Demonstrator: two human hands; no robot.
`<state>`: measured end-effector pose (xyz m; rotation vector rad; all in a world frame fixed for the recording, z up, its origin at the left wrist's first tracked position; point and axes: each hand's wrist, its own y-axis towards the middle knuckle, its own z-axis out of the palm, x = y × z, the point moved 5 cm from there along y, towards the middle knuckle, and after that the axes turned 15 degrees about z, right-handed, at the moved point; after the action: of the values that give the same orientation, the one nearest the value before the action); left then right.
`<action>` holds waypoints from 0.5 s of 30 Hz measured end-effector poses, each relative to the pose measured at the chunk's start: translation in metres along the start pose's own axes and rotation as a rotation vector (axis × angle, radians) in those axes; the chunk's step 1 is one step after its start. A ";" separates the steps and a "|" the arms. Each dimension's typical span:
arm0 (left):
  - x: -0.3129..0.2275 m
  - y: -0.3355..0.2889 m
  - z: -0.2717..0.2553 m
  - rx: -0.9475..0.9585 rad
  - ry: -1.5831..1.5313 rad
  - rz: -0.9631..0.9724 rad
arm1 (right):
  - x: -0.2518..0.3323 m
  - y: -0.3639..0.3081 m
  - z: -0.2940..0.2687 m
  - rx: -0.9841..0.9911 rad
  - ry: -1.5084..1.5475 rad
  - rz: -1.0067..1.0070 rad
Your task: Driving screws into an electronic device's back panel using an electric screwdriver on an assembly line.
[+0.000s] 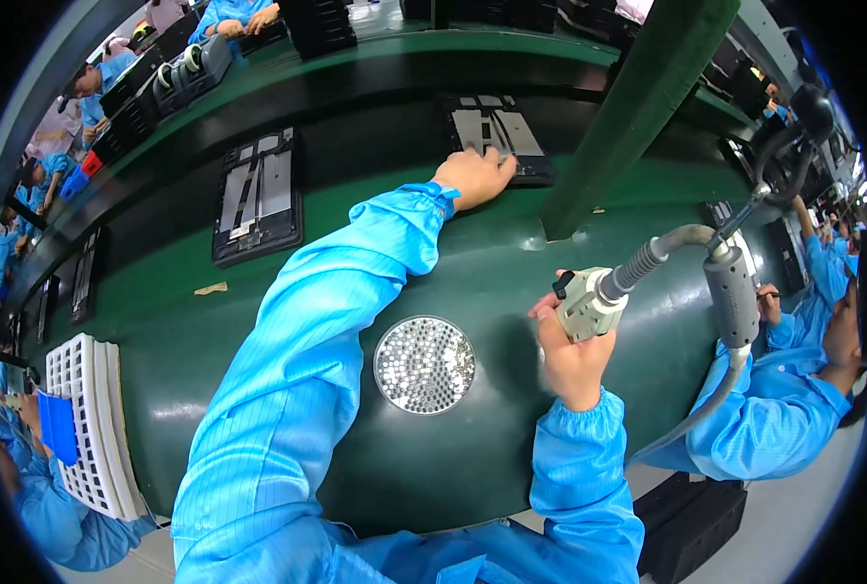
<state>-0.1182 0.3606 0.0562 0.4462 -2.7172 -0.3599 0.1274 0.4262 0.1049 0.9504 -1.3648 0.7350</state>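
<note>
My left hand (477, 179) reaches to the far belt, its fingers closed over the near edge of an opened black tablet (507, 131) with silvery inner plates. My right hand (576, 362) is wrapped round a beige corded power tool (589, 304), which looks like an electric screwdriver. Its tip is hidden below the hand. A ribbed grey sleeve and cable (638, 268) lead up from the tool to the right. Between my forearms a round dish (424, 365) lies on the green table, full of small shiny bits, apparently screws in holes.
A second opened tablet (255, 198) lies at the far left. A green post (638, 117) rises behind my right hand. White grid trays (83, 428) stand at the left edge. A grey cylinder (731, 297) hangs on the cable, close to a co-worker's blue sleeve (769, 409).
</note>
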 end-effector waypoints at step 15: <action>-0.062 -0.232 -0.180 -0.311 0.038 -0.268 | -0.008 -0.004 0.002 0.117 0.068 0.101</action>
<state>0.0665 0.1356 0.1294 0.7172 -2.5055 -0.8213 0.1291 0.4233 0.0964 0.9449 -1.3293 0.9246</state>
